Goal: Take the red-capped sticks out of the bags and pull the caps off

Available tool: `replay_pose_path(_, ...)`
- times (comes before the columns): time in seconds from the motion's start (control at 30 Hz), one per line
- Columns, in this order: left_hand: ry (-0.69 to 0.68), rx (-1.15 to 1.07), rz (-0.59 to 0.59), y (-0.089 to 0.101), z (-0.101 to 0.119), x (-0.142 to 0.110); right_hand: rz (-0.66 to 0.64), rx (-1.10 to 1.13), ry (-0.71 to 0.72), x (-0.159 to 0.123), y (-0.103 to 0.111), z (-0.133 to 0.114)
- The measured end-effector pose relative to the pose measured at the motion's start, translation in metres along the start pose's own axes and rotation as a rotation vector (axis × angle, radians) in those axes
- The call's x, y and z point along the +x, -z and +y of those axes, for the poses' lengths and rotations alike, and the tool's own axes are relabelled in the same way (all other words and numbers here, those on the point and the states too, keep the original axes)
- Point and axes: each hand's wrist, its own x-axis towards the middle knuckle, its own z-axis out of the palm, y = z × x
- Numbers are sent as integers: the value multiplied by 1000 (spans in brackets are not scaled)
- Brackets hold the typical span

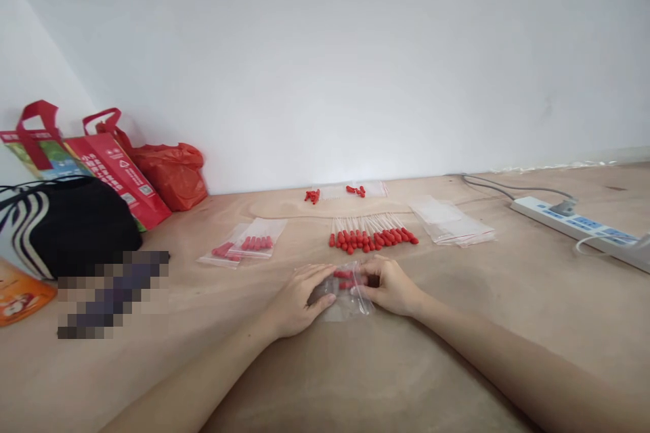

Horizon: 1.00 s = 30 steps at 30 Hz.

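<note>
A small clear zip bag [335, 311] lies at the front middle of the table, with red-headed sticks [346, 275] in or at its opening. My left hand [303, 298] grips the bag's left part between thumb and fingers. On the right, my right hand [392, 285] is curled at the bag's other end, thumb and fingers closed on the plastic. Whether its fingers also touch the red heads is hard to make out. Just beyond my hands lies a row of white sticks with red heads [370, 238], heads toward me.
Two filled clear bags [260, 242] lie left. Flat clear bags [451, 223] are stacked right, beside a power strip [579, 223] with cords. Small red pieces [312, 196] lie near the wall. Shopping bags [119, 169], a black bag [86, 223] and an orange pouch [20, 294] stand left.
</note>
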Motion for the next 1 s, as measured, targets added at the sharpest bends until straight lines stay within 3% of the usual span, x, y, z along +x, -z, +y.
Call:
replay_pose_path(0.23,-13,-20,-36,2,1,-1,-50,34,-47,3,-7,-2)
replay_pose_path(0.43,-1,37,-58,2,-1,0,85,101,-65,0,-4,-1)
replay_pose_path(0.53,-1,43,-67,2,-3,-1,31,186,-117,-2,0,3)
replay_pose_path(0.77,-3,62,-103,3,-3,0,-71,164,-82,-3,7,4)
replay_pose_path(1.0,34,101,-170,7,-4,-2,-62,420,-250,-10,33,23)
